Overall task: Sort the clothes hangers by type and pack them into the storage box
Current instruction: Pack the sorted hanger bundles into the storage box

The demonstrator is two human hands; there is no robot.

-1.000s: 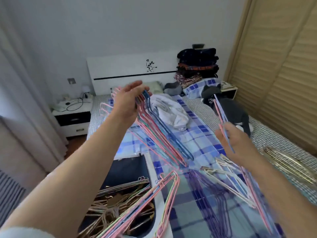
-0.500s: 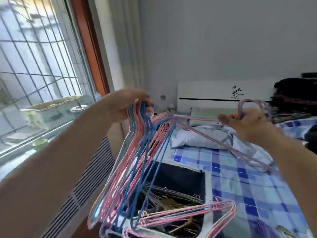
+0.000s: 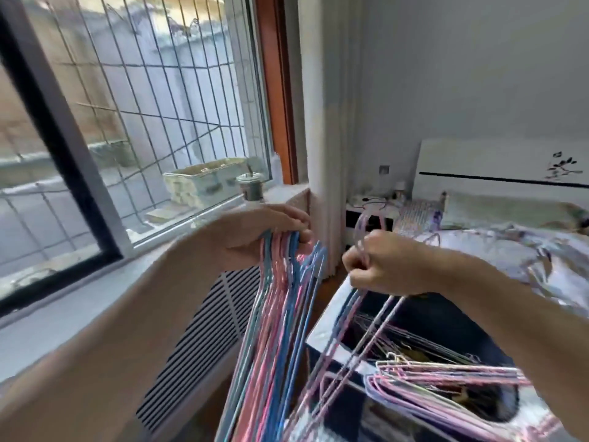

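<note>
My left hand (image 3: 255, 234) grips the hooks of a thick bundle of pink and blue wire hangers (image 3: 277, 339), which hangs down left of the storage box. My right hand (image 3: 379, 266) is curled round the hook of a smaller bunch of pink and purple hangers (image 3: 347, 355), close beside the left bundle and above the box's near corner. The dark storage box (image 3: 325, 327) with a white rim sits below, holding several metal and wooden hangers. A few pink hangers (image 3: 446, 384) lie across its top.
A barred window (image 3: 143, 122) and grey sill (image 3: 63, 314) fill the left, with a slatted radiator cover (image 3: 204, 339) under it. The bed (image 3: 510, 250) with a rumpled quilt lies at the right, a white headboard (image 3: 497, 167) and nightstand (image 3: 369, 212) behind it.
The view has swung left toward the window. My right hand moved down and left with its hangers, up beside the left bundle. The left bundle now hangs lower and straighter.
</note>
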